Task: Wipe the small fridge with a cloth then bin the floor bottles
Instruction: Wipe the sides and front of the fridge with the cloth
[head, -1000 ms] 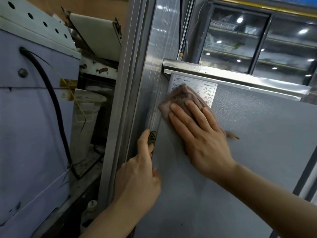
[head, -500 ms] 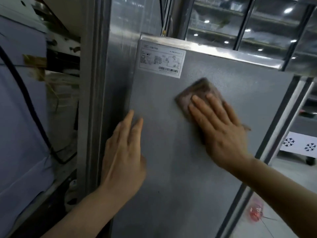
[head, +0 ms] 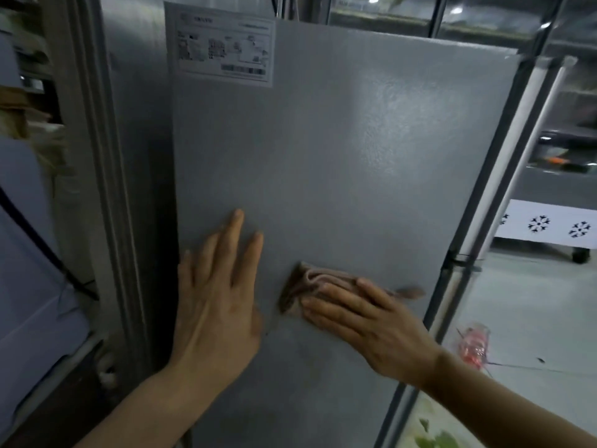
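Observation:
The small fridge's grey textured side panel (head: 339, 150) fills the middle of the view, with a white label (head: 223, 46) at its top left. My right hand (head: 365, 324) presses a brownish cloth (head: 303, 282) flat against the lower part of the panel, fingers straight and pointing left. My left hand (head: 216, 299) rests flat on the panel just left of the cloth, fingers straight and pointing up. A crushed clear bottle with a red label (head: 473, 344) lies on the floor to the right of the fridge.
A metal frame post (head: 106, 189) stands left of the fridge, with a grey-blue machine and a black cable (head: 42, 247) beyond it. Glass-door display fridges (head: 387, 14) stand behind. A white chest freezer with snowflake marks (head: 549, 224) sits on the right floor.
My right hand has slid the cloth from the top left by the label, across and down to the lower middle. My left hand left the fridge's edge and lies flat on the panel.

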